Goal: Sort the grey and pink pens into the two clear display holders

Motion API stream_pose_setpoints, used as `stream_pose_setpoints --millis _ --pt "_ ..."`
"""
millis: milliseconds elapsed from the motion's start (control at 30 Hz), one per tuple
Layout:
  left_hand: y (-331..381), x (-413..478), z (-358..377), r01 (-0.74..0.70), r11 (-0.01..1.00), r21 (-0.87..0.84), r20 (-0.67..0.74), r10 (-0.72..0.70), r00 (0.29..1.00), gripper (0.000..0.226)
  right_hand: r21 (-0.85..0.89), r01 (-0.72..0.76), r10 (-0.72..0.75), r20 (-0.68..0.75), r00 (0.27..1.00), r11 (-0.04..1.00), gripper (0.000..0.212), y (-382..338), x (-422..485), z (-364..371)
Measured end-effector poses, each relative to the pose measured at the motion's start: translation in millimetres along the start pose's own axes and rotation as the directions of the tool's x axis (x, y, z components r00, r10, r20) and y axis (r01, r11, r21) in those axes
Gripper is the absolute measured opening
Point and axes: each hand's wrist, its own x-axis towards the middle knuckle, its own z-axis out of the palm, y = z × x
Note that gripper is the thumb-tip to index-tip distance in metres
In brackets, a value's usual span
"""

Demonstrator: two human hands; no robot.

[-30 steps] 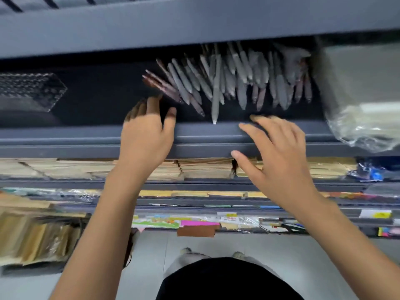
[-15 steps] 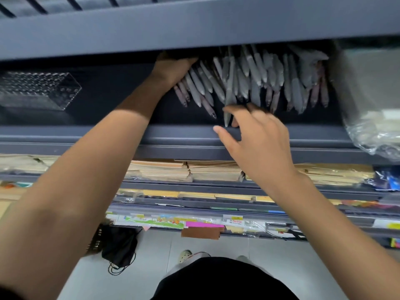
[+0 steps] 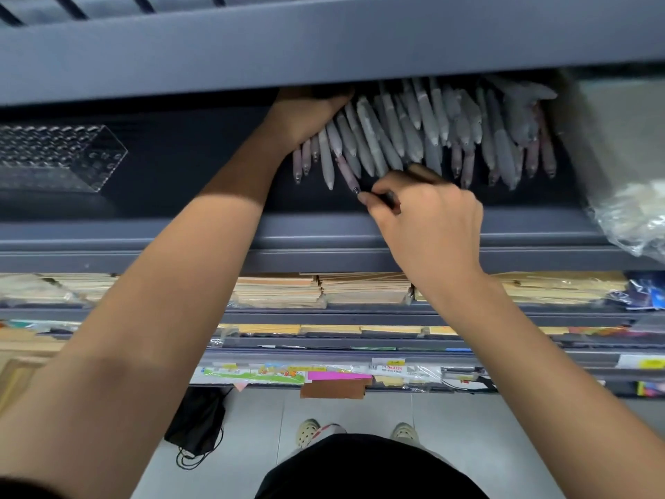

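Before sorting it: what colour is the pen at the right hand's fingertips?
The pen is dusty pink, seen in the head view.

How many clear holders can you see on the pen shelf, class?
1: the holder at far left, standing apart from the pens. A second may be hidden behind them.

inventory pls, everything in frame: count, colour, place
pens: many, grey and pink, heaped on the dark shelf, centre to right
holder: one, clear, no pens in it, shelf left
bag: one, clear plastic, shelf right
paper stacks: several, tan, next shelf down
black item: one, corded, on the floor, left
shoes: two, pale, floor, bottom centre
left hand: on the heap's left end, fingers hidden
right hand: heap's front edge, fingers curled, seems to pinch one pen
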Motion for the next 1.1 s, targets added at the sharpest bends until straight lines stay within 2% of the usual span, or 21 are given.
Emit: stream_pose_setpoints --millis 100,267,533,700,767,800,867,900,1000,1100 --pt "-1 -1 -2 -0.006 1.000 0.000 0.024 0.006 1.000 0.054 -0.027 -0.013 0.012 -0.009 1.000 1.000 0.026 -1 0 2" --pt "-4 1 -1 -0.084 0.996 0.008 0.009 0.084 0.996 0.052 0.041 -0.006 0.007 -0.018 1.000 0.999 0.026 1 -1 0" --pt "-14 7 -1 -0.108 0.994 0.027 -0.012 0.108 0.994 0.049 0.083 -0.021 0.024 -0.041 0.999 0.996 0.012 5 -3 -1" --pt "-8 0 3 -0.116 0.993 -0.035 -0.093 0.112 0.989 0.047 0.156 -0.078 0.104 -0.161 0.982 0.985 0.014 8 -6 -2" --pt "-1 -2 3 -0.075 0.997 0.036 -0.115 0.078 0.990 0.046 0.203 -0.106 0.143 -0.177 0.974 0.973 0.015 10 -6 -4" --pt "2 -4 2 -0.027 0.988 0.149 -0.122 0.045 0.992 0.047 0.225 -0.117 0.158 -0.174 0.972 0.967 0.015 12 -6 -4" --pt "7 -13 -2 0.128 0.922 0.365 -0.137 -0.082 0.987 0.063 0.260 -0.127 0.177 -0.179 0.968 0.957 0.014 13 -4 -5" --pt "11 -21 -6 0.195 0.890 0.412 -0.122 -0.159 0.980 0.073 0.276 -0.131 0.187 -0.188 0.964 0.952 0.013 13 -4 -6" --pt "23 -42 -18 0.260 0.890 0.376 0.020 -0.288 0.957 0.091 0.338 -0.161 0.247 -0.230 0.941 0.927 0.011 11 -4 -6" --pt "40 -52 -19 0.246 0.914 0.323 0.125 -0.299 0.946 0.090 0.389 -0.212 0.329 -0.264 0.907 0.896 0.011 9 -4 -7"
